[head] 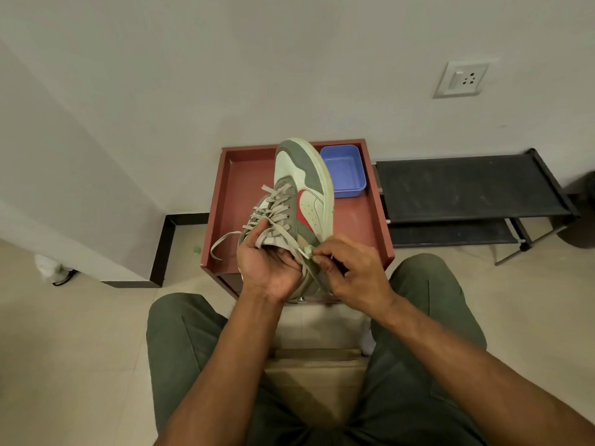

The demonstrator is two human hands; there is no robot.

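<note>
We find the sneaker [302, 188] held over the near edge of the red cabinet [244, 175], left hand [267, 268] curled round its collar, right hand [357, 275] pinching the lace [273, 206] by the top eyelet; we judge a steady, straight pull best.

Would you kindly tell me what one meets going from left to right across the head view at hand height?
Loose end of the flat grey shoelace, left hand gripping the grey-and-white sneaker, right hand pinching that shoelace, black metal shoe rack.
</note>
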